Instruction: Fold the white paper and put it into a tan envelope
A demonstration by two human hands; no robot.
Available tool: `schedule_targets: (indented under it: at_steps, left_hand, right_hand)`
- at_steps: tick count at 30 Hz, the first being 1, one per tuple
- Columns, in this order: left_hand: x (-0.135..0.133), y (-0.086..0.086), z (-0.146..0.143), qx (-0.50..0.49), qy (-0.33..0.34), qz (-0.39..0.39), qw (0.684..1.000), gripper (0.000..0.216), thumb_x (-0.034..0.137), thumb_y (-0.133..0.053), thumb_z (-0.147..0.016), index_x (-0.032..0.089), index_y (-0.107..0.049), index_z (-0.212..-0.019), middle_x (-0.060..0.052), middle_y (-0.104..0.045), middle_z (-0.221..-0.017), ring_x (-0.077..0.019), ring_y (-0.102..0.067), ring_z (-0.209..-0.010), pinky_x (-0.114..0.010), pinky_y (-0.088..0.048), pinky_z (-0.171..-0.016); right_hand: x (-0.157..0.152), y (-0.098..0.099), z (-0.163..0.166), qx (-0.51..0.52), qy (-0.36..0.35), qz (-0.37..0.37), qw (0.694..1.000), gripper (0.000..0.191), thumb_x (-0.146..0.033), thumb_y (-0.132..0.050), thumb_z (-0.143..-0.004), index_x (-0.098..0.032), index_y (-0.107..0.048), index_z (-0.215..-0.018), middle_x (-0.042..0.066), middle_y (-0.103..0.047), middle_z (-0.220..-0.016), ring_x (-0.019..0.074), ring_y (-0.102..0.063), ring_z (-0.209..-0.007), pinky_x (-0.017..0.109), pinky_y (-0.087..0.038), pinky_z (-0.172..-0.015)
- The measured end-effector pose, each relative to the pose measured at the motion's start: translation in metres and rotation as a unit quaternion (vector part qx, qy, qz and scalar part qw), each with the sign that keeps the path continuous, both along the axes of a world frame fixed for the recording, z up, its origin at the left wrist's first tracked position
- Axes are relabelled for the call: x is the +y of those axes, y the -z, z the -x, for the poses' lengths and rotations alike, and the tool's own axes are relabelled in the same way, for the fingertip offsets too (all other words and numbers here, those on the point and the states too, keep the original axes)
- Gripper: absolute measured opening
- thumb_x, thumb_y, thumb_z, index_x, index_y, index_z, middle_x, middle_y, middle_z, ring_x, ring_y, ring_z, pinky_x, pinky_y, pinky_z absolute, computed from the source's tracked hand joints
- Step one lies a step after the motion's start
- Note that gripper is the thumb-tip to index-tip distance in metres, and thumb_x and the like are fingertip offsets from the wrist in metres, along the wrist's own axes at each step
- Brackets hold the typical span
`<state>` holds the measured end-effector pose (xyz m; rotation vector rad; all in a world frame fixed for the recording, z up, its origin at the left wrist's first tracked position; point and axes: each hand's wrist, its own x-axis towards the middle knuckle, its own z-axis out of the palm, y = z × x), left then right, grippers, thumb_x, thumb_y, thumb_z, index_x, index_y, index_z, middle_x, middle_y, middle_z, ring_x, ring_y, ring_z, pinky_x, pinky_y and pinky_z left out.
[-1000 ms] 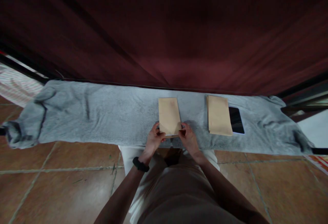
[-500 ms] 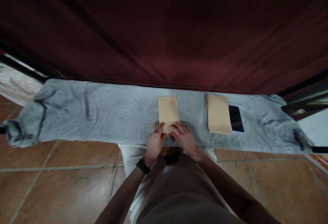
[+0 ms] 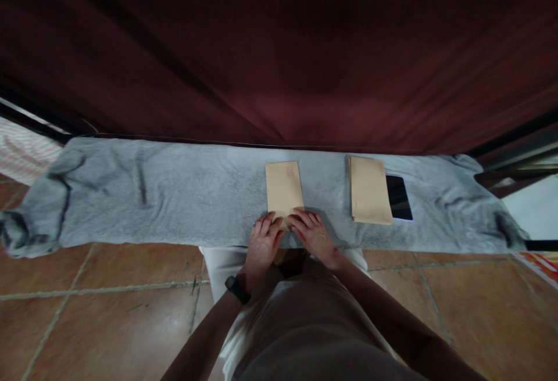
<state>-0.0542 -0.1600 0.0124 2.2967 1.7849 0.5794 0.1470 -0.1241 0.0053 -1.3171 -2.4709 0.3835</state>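
A brown paper envelope lies flat on the grey cloth, upright to my view, with small red print at its top right corner. My left hand grips its near left corner, fingers bent and close together over the edge, with a dark band on the wrist. At the near right corner, my right hand holds the paper in the same way, fingertips pressed on it. Between the two hands the near end of the envelope is partly covered by fingers and thumbs.
To the right lies a stack of brown envelopes, partly over a dark-screened phone or tablet. The grey cloth covers a long narrow surface. Behind it hangs a dark red curtain. Below is a tiled floor.
My left fingers have drawn closer together and a little nearer the envelope's near edge. My right hand stays almost in place. The whole view has shifted slightly.
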Motion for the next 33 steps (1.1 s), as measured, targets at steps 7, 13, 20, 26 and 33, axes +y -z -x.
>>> schedule_targets:
  at_steps: [7,13,20,26,33]
  left_hand:
    - [0.0,0.013,0.0,0.028,0.045,-0.052,0.997,0.035,0.023,-0.048,-0.104,0.016,-0.064,-0.135,-0.015,-0.064,-0.143,-0.0292,-0.059,-0.136,-0.048,-0.05,-0.114]
    - [0.002,0.016,0.002,0.033,0.081,-0.056,0.995,0.038,0.018,-0.043,-0.104,0.012,-0.062,-0.136,-0.017,-0.064,-0.144,-0.0283,-0.055,-0.142,-0.048,-0.049,-0.116]
    - [-0.004,0.023,0.009,0.044,0.101,-0.064,0.992,0.034,0.026,-0.046,-0.106,0.011,-0.064,-0.131,-0.017,-0.068,-0.138,-0.0293,-0.057,-0.139,-0.05,-0.051,-0.115]
    - [-0.005,0.018,0.009,0.038,0.118,-0.063,0.99,0.042,0.031,-0.049,-0.106,0.016,-0.057,-0.144,-0.014,-0.061,-0.149,-0.0288,-0.049,-0.147,-0.051,-0.046,-0.119]
    - [-0.004,0.015,0.006,0.002,0.104,-0.041,0.994,0.041,0.028,-0.052,-0.104,0.019,-0.059,-0.144,-0.011,-0.057,-0.154,-0.0269,-0.046,-0.149,-0.05,-0.045,-0.12]
  right_hand:
    - [0.0,0.003,-0.001,0.026,0.0,-0.015,1.0,0.032,-0.028,-0.05,-0.108,-0.024,-0.064,-0.136,0.01,-0.062,-0.145,0.0267,-0.058,-0.129,0.05,-0.046,-0.111]
    - [0.029,-0.004,0.02,0.081,-0.04,-0.02,0.996,0.035,-0.024,-0.046,-0.108,-0.017,-0.066,-0.137,0.011,-0.062,-0.147,0.0219,-0.053,-0.14,0.041,-0.043,-0.121]
    - [0.054,0.001,0.036,0.02,-0.169,-0.051,0.984,0.039,-0.032,-0.055,-0.107,-0.022,-0.061,-0.143,0.009,-0.055,-0.156,0.0242,-0.048,-0.146,0.048,-0.038,-0.125]
    - [0.083,0.012,0.028,0.0,-0.183,-0.048,0.982,0.043,-0.034,-0.053,-0.107,-0.022,-0.057,-0.149,0.008,-0.045,-0.164,0.0232,-0.041,-0.152,0.047,-0.031,-0.129]
    - [0.128,0.011,0.03,-0.018,-0.171,-0.041,0.984,0.047,-0.032,-0.054,-0.107,-0.023,-0.053,-0.153,0.007,-0.041,-0.166,0.0241,-0.038,-0.153,0.048,-0.027,-0.13]
